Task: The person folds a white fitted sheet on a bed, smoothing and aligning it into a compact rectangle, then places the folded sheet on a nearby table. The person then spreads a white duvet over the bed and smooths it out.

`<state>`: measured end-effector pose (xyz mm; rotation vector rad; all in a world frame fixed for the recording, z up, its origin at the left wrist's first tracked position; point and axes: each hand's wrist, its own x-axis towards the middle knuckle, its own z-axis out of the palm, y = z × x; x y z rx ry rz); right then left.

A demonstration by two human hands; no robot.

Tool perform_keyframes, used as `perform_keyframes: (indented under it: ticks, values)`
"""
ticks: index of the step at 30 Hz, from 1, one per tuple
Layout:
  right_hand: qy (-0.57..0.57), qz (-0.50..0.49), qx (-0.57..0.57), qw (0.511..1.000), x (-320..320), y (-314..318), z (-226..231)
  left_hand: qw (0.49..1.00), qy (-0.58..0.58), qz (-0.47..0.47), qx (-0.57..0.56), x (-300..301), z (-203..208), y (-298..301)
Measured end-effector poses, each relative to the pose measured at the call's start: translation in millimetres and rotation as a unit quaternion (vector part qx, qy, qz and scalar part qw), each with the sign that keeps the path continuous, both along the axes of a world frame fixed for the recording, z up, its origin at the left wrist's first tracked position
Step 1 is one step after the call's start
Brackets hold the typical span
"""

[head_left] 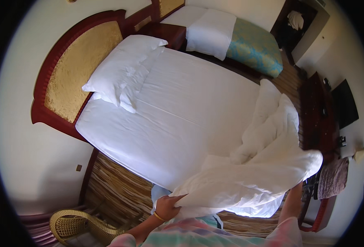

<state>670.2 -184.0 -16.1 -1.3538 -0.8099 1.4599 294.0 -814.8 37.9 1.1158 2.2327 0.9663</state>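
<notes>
Left hand [168,207] is pinched onto a rumpled white fabric duvet [247,181]; right hand [297,190], mostly covered, cannot be judged.

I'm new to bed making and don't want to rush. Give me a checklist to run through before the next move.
1. Left hand gripping the duvet: ok, closed on its near edge.
2. Right hand gripping it: cannot tell; the duvet hides that hand beyond the right forearm.
3. Duvet lying flat: not ok, bunched and folded toward the foot end.
4. Bottom sheet spread over the mattress: ok, with light creases.
5. Pillows at the headboard: ok.
6. Wicker chair apart from the duvet: ok.
</notes>
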Motion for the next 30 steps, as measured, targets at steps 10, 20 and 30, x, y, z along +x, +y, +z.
perform_keyframes:
  ticks: [10, 20, 30]
  values:
    - [0.186, 0.384, 0.214, 0.879, -684, -50, 287, 0.916, 0.202, 0.309, 0.158, -242, 83, -167]
    - [0.079, 0.667, 0.1, 0.734, -986, -449, 123, 0.795, 0.263, 0.547, 0.007, -384, 12, -288]
    - [-0.138, 0.436, -0.444, 0.77, -485, -516, -205, 0.816, 0.124, 0.532, -0.188, -530, -189, -299]
